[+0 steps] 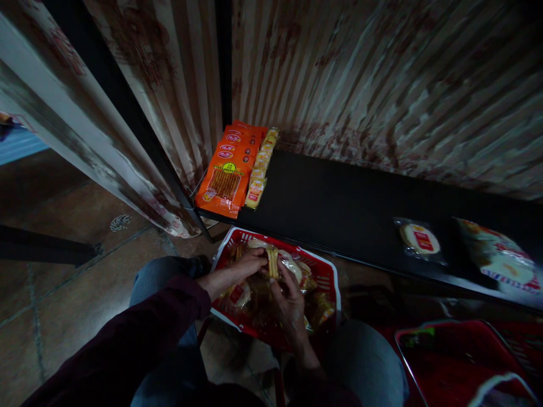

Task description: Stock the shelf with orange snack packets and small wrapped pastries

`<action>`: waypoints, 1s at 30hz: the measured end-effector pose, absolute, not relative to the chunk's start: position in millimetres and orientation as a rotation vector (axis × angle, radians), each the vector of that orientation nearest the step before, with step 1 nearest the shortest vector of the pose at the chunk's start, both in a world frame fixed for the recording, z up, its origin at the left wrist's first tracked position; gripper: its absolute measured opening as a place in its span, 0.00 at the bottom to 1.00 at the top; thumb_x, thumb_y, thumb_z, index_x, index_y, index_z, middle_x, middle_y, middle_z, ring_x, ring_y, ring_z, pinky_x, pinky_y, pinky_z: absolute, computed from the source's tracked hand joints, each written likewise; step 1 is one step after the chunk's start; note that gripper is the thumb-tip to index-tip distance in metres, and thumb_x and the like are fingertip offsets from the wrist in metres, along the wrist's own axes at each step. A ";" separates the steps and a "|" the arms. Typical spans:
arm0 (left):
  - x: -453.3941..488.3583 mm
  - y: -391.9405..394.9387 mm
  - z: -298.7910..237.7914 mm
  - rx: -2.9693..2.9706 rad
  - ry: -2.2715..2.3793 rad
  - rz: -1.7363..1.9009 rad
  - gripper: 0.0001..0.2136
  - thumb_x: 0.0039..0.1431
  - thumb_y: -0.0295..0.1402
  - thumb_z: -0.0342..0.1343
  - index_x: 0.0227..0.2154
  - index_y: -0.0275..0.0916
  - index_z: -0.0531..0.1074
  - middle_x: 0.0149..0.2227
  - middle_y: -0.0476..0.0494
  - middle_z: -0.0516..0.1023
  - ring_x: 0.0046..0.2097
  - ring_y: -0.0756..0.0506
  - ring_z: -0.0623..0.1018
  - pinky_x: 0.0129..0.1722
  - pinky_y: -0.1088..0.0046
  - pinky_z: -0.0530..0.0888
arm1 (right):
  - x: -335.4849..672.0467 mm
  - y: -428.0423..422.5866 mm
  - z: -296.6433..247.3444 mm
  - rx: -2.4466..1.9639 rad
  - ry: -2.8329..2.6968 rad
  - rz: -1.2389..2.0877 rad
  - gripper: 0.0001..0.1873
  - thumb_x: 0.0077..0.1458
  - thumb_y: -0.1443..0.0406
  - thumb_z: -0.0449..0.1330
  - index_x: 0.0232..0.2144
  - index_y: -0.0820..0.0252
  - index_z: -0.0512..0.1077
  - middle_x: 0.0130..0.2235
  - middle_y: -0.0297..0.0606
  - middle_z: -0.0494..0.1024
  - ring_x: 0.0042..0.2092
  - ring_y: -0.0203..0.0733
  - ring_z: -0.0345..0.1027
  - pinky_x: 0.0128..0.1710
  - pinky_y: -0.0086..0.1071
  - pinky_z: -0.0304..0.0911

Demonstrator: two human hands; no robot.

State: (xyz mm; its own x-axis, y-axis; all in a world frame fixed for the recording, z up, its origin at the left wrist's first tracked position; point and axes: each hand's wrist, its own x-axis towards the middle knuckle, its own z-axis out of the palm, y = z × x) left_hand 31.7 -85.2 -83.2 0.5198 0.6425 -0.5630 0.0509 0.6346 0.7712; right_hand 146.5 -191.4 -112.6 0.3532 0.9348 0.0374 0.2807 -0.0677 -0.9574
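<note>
Between my two hands, over a red basket, is a small yellow packaged snack seen edge-on. My left hand closes on its left side, and the fingers of my right hand grip it from the right and below. Under the hands the basket holds more snacks in clear wrappers, among them a round pale one with a red label at the left. The hands hide part of the contents.
A black shelf runs behind the basket. Orange snack packets and a row of small yellow packets lie at its left end. Farther right are a round wrapped snack and a pale bag. A second red basket is at lower right.
</note>
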 end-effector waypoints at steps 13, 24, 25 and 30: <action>30.4 -86.0 -78.5 0.729 0.888 0.408 0.17 0.35 0.22 0.52 0.33 0.34 0.74 0.29 0.46 0.77 0.32 0.49 0.75 0.42 0.71 0.70 | 149.6 -191.2 -120.3 -1.712 -1.348 0.443 0.19 0.55 0.62 0.56 0.50 0.58 0.68 0.50 0.46 0.73 0.50 0.48 0.68 0.46 0.44 0.68; 30.7 -86.8 -92.7 0.637 0.950 0.439 0.22 0.33 0.18 0.50 0.36 0.33 0.73 0.30 0.47 0.76 0.33 0.50 0.75 0.39 0.72 0.72 | 146.4 -187.9 -112.2 -1.704 -1.571 0.173 0.14 0.56 0.65 0.55 0.45 0.54 0.70 0.48 0.43 0.72 0.51 0.48 0.65 0.51 0.47 0.63; 30.7 -86.8 -93.3 0.628 0.947 0.443 0.22 0.33 0.18 0.50 0.37 0.33 0.73 0.29 0.47 0.76 0.32 0.50 0.75 0.38 0.73 0.72 | 145.9 -187.5 -112.3 -1.695 -1.588 0.160 0.14 0.56 0.65 0.55 0.46 0.54 0.69 0.48 0.43 0.71 0.52 0.48 0.64 0.51 0.47 0.63; 31.6 -86.9 -92.8 0.590 0.981 0.473 0.26 0.31 0.16 0.47 0.39 0.32 0.72 0.30 0.47 0.76 0.31 0.51 0.75 0.36 0.74 0.71 | 143.6 -185.9 -111.0 -1.683 -1.635 0.114 0.15 0.57 0.66 0.55 0.47 0.55 0.69 0.49 0.45 0.70 0.52 0.48 0.63 0.52 0.48 0.63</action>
